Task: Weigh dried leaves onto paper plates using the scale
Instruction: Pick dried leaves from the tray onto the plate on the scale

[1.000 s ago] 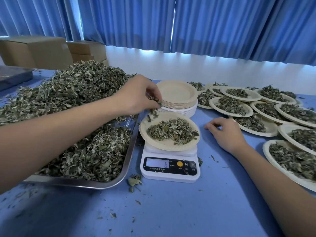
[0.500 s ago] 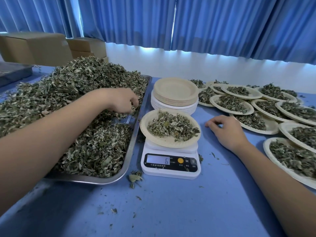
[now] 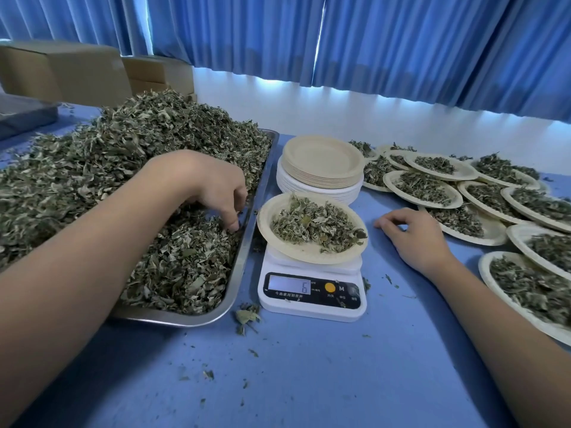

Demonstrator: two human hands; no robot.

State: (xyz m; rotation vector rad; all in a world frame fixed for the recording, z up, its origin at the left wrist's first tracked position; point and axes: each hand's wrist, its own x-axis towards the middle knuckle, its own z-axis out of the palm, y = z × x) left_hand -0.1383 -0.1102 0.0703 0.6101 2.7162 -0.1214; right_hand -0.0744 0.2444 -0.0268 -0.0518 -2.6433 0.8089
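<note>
Counts first. One white scale [image 3: 312,291] sits mid-table, and I read 6 on its display. One paper plate [image 3: 309,254] rests on its platform and carries a loose mound of dried leaves [image 3: 315,223].

Directly behind the scale is one stack of empty plates [image 3: 323,159], tan ones on top and white ones beneath. I cannot count the layers.

Right of the scale and farther back lie the filled plates [image 3: 388,180], overlapping. I count at least ten, but the overlaps hide the exact number.

Left of the scale is one metal tray [image 3: 246,242], heaped with the bulk leaves [image 3: 123,156]. A small stray clump [image 3: 245,316] lies on the blue table [image 3: 309,381] off the scale's front-left corner.

Behind the tray I can see at least two cardboard boxes [image 3: 61,69].

Hands: two.

My left hand [image 3: 210,186] is in the tray, just left of the scale. The wrist is arched and the fingers curl downward with their tips among the leaves. I cannot tell whether they have any pinched.

My right hand [image 3: 417,236] lies palm down on the table just right of the scale. Its fingers are loosely bent, fingertips on the surface, gripping nothing.
</note>
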